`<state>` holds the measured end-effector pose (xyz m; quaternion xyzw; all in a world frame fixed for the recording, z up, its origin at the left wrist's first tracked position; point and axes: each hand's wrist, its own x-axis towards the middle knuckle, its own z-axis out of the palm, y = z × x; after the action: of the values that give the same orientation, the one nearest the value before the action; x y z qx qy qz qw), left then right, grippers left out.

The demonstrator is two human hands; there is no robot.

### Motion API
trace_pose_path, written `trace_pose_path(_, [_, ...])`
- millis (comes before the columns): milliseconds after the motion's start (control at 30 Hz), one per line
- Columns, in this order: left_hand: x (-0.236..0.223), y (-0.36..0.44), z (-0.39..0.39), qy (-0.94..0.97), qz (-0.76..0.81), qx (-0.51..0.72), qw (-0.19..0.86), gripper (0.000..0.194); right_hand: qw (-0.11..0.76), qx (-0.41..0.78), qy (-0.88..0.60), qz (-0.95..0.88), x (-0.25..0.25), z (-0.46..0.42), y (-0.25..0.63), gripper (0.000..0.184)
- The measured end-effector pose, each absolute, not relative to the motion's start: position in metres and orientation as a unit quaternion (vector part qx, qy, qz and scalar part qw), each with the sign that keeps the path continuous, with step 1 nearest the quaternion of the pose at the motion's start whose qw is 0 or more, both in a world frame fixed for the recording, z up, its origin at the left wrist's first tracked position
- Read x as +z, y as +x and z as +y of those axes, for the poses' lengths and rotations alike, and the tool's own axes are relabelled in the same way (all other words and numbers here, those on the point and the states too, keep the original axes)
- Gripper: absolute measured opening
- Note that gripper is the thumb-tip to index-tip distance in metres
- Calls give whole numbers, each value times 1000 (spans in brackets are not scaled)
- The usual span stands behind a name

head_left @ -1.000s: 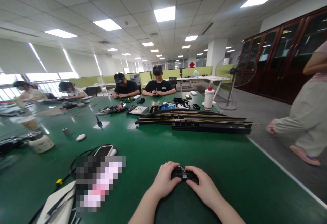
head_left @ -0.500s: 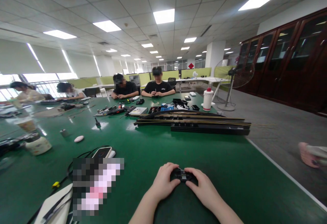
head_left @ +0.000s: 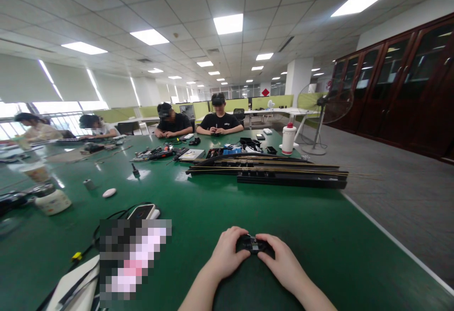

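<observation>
My left hand [head_left: 229, 250] and my right hand [head_left: 281, 256] hold a small black rounded device [head_left: 254, 245] between them, just above or on the green table [head_left: 319, 226]. The left fingers and thumb close on its left end, the right ones on its right end. Its middle shows a small grey or silvery part, with a thin light edge along the top. Both ends are partly hidden by my fingers, and its exact kind cannot be made out.
Long black rails with thin brass-coloured rods [head_left: 292, 181] lie across the table ahead. A white bottle with a red cap [head_left: 288, 140] stands behind them. To my left are a white-edged handheld device [head_left: 142, 212], cables and a white jar [head_left: 53, 202]. Several people sit farther off.
My hands keep the black device in nearly the same place and pose. A passing person's foot and leg at the right edge have gone out of view.
</observation>
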<state>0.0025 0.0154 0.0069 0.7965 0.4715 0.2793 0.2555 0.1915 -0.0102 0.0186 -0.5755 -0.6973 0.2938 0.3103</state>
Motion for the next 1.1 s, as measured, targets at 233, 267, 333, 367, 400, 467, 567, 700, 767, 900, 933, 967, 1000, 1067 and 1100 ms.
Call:
trace_pose_path(233, [-1, 1, 19, 786, 481, 281, 268, 59, 304, 289, -578, -700, 15, -8, 191, 37])
trace_pose_path(267, [-1, 1, 19, 786, 482, 279, 267, 60, 304, 289, -578, -700, 15, -8, 191, 37])
trace_pose_path(333, [-1, 1, 19, 790, 482, 274, 261, 55, 307, 290, -577, -699, 14, -8, 192, 36])
trace_pose_path(367, [-1, 1, 19, 792, 482, 272, 258, 51, 308, 289, -577, -699, 14, -9, 191, 36])
trace_pose_path(400, [0, 1, 18, 793, 482, 271, 255, 47, 310, 289, -577, -699, 15, -9, 191, 36])
trace_pose_path(467, [2, 2, 18, 795, 483, 269, 252, 43, 313, 287, -577, -698, 16, -10, 191, 36])
trace_pose_path(567, [3, 2, 18, 797, 480, 267, 252, 43, 314, 285, -576, -699, 18, -10, 191, 35])
trace_pose_path(700, [1, 2, 18, 796, 480, 266, 256, 45, 314, 283, -576, -700, 19, -10, 191, 35])
trace_pose_path(767, [1, 2, 19, 795, 480, 267, 258, 49, 313, 281, -576, -701, 19, -10, 191, 35])
trace_pose_path(900, [3, 2, 17, 792, 482, 271, 260, 49, 316, 279, -574, -703, 18, -11, 191, 35])
trace_pose_path(933, [5, 2, 17, 792, 482, 271, 260, 46, 316, 279, -573, -703, 18, -11, 192, 35])
trace_pose_path(967, [6, 3, 16, 793, 481, 271, 260, 44, 317, 280, -572, -703, 17, -11, 192, 34])
trace_pose_path(1000, [7, 3, 16, 793, 480, 271, 259, 41, 318, 280, -571, -703, 17, -11, 192, 34])
trace_pose_path(1067, [8, 3, 16, 796, 478, 268, 258, 39, 317, 282, -569, -704, 17, -11, 193, 34])
trace_pose_path(1100, [8, 3, 16, 797, 476, 266, 258, 38, 317, 282, -568, -705, 16, -11, 193, 34])
